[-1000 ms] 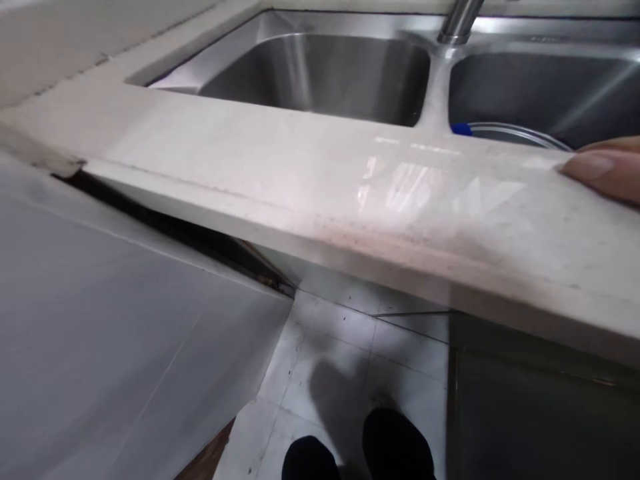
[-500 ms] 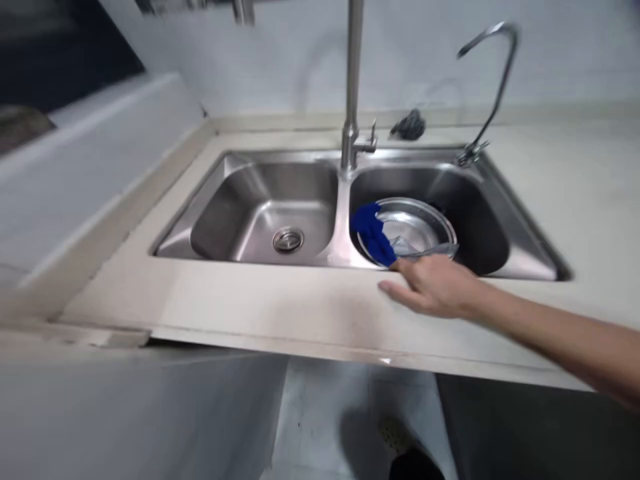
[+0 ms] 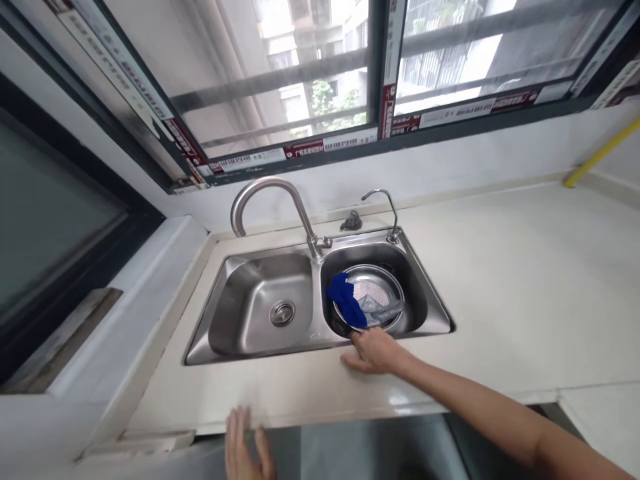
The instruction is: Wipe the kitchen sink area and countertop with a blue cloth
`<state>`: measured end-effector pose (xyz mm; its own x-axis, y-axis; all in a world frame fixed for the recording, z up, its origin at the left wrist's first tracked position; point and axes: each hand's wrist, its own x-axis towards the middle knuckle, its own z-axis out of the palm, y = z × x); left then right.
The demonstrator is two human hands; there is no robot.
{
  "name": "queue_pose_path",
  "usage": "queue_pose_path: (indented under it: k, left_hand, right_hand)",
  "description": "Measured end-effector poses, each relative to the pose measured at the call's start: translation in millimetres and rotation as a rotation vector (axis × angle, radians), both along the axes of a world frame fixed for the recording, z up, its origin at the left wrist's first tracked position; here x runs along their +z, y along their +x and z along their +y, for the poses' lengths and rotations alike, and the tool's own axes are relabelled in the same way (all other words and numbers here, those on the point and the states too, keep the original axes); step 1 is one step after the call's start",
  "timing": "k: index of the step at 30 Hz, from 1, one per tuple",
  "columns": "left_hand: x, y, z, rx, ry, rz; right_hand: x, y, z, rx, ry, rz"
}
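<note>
My left hand (image 3: pixel 247 447) is at the bottom of the view, by the counter's front edge, with its fingers apart and nothing in them. My right hand (image 3: pixel 376 351) rests at the front rim of the right sink basin (image 3: pixel 417 303). Its thumb is stretched out on the counter; the other fingertips reach over the rim and are partly hidden. Just beyond them a round metal strainer basket (image 3: pixel 395 283) sits in the basin. A blue cloth (image 3: pixel 345 300) hangs over its left side, and a grey cloth-like piece (image 3: pixel 380 310) lies in it.
The left basin (image 3: pixel 250 313) has a drain (image 3: pixel 283 313). Behind the sink stand a large curved faucet (image 3: pixel 300 207), a thin faucet (image 3: pixel 393 210) and a dark scouring pad (image 3: pixel 352 221). A pale countertop (image 3: pixel 525 287) extends right, below a window (image 3: pixel 300 73).
My view has tilted up, bringing the window and whole faucet into sight. My left hand has come into view at the bottom. The right hand stays at the basin's front rim.
</note>
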<state>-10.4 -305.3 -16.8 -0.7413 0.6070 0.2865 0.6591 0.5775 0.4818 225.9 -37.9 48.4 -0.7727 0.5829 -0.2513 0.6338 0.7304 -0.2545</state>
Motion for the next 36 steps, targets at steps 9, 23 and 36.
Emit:
queue_pose_path:
  k: [9,23,36]
  left_hand:
    - [34.0,-11,93,0.205,-0.156,0.118]
    - [22.0,-7,86,0.24,-0.107,0.172]
    - [10.8,-34,61,0.048,0.01,0.132]
  right_hand:
    - [0.5,-1,2,0.01,-0.062,-0.088]
    - [1.2,-3,1,-0.029,-0.072,-0.143]
    - [-21.4,-4,-2,-0.083,-0.039,-0.076]
